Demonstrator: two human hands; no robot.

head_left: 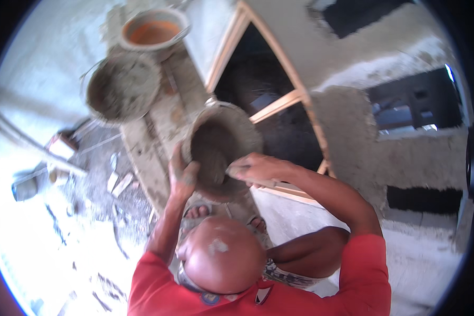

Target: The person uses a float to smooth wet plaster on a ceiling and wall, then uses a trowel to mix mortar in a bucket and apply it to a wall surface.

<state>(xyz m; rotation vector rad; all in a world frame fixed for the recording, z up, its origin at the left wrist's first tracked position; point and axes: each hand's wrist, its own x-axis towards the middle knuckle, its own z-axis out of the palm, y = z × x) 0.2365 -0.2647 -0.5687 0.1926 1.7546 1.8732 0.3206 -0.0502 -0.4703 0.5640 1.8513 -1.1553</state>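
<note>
A mortar-caked bucket (250, 134) stands tilted on the plank in front of me, grey wet mortar (210, 152) inside it. My left hand (182, 176) grips its near left rim, the thumb over the edge. At the near right side of the opening, my right hand (260, 168) is closed, its fingers coated in mortar. A pale, flat-edged piece shows beneath that hand, but its kind cannot be made out. Farther left is a second bucket (122, 89) lined with grey mortar. Beyond it sits a pale tub (155, 29) with orange-brown contents.
The buckets rest on a dirty wooden plank (147, 137), where my feet also are. Close on the right is a wooden window frame (276, 108) with dark panes. Rubble and scraps (122, 184) lie on the ground at left, near a dark container (25, 188).
</note>
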